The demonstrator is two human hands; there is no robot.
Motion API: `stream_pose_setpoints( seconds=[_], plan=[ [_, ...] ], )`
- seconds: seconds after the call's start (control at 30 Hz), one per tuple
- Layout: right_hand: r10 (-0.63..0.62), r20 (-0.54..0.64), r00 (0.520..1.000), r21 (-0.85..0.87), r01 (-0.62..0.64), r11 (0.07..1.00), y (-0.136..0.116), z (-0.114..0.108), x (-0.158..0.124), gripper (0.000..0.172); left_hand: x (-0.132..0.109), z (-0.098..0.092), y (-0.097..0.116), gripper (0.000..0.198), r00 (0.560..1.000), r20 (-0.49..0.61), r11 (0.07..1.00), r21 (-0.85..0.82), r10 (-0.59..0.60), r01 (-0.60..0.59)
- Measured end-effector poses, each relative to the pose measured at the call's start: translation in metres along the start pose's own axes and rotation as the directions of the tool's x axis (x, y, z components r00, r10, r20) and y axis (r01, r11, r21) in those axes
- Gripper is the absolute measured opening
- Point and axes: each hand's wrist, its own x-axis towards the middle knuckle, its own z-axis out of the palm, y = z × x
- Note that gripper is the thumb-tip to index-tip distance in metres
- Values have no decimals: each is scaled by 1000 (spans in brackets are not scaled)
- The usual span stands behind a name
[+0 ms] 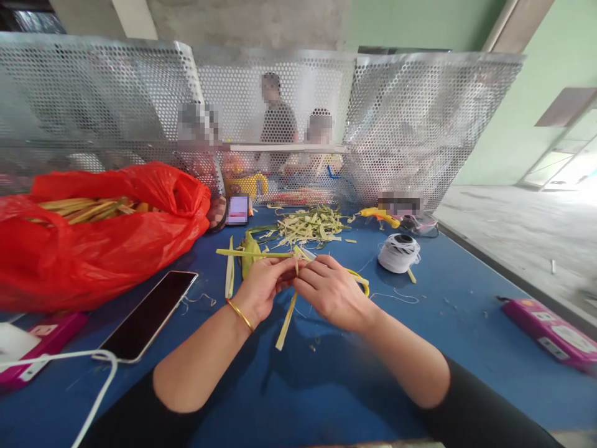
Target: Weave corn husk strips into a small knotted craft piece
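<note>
My left hand (263,280) and my right hand (329,290) meet above the blue table, fingers pinched together on flat yellow-green leaf strips (254,253). One strip juts out to the left, and the end of another (286,323) hangs down between my wrists. Where the strips cross, my fingertips partly hide them. Behind my left hand lies a wider green leaf piece (249,252), with a pale strip (229,267) beside it. Just past my right hand shows a yellow curved handle (364,283), its other end covered by the hand.
A red plastic bag (172,249) of dried strips fills the left, near a black-screened phone (152,314). Leaf trimmings (310,227) lie behind my hands. A white thread spool (398,254) and a purple power strip (553,333) are right. Perforated metal panels (420,118) border the back; people sit beyond.
</note>
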Motion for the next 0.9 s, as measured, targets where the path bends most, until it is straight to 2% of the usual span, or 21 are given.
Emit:
stream_pose_setpoints(
  seconds=[0.2, 0.27, 0.3, 0.37, 0.43, 0.47, 0.53, 0.6, 0.73, 0.8, 0.9],
  plan=[
    [-86, -7, 996, 49, 86, 995, -5, 0, 1, 33, -2, 3, -4, 7, 996, -78, 999, -3, 41, -41],
    [-58, -39, 998, 70, 60, 996, -6, -2, 0, 31, -3, 3, -2, 6, 996, -76, 999, 0, 43, -43],
    [5, -63, 998, 78, -1, 997, -5, -2, 0, 30, -3, 2, 0, 6, 996, -78, 999, 2, 40, -40],
    [234, -90, 968, 78, -227, 971, -2, -2, -2, 25, -2, 1, 3, 5, 996, -85, 1000, 6, 27, -26],
    [463, -47, 885, 74, -459, 885, 2, 0, -4, 22, -2, 0, 6, 3, 996, -87, 1000, 16, 0, 1],
    [535, 5, 845, 83, -534, 842, 5, 1, -5, 21, -2, -1, 7, 3, 996, -85, 1000, 17, -14, 15],
    [591, 124, 797, 138, -603, 786, 9, 4, -6, 24, -2, -2, 8, 7, 996, -73, 999, 1, -48, 48],
    [592, 204, 780, 193, -625, 756, 10, 5, -5, 26, -1, -3, 8, 13, 995, -40, 995, -20, -95, 95],
    [600, 269, 753, 250, -656, 712, 6, 2, -3, 24, -1, -4, 7, 17, 991, 32, 992, 3, -130, 130],
    [629, 314, 711, 358, -702, 615, 5, 0, -2, 26, 0, -3, 7, 15, 995, 22, 994, 30, -102, 101],
    [625, 447, 640, 590, -736, 332, 7, -3, -1, 29, 0, -2, 8, 15, 998, 6, 997, 55, -62, 62]
  ],
)
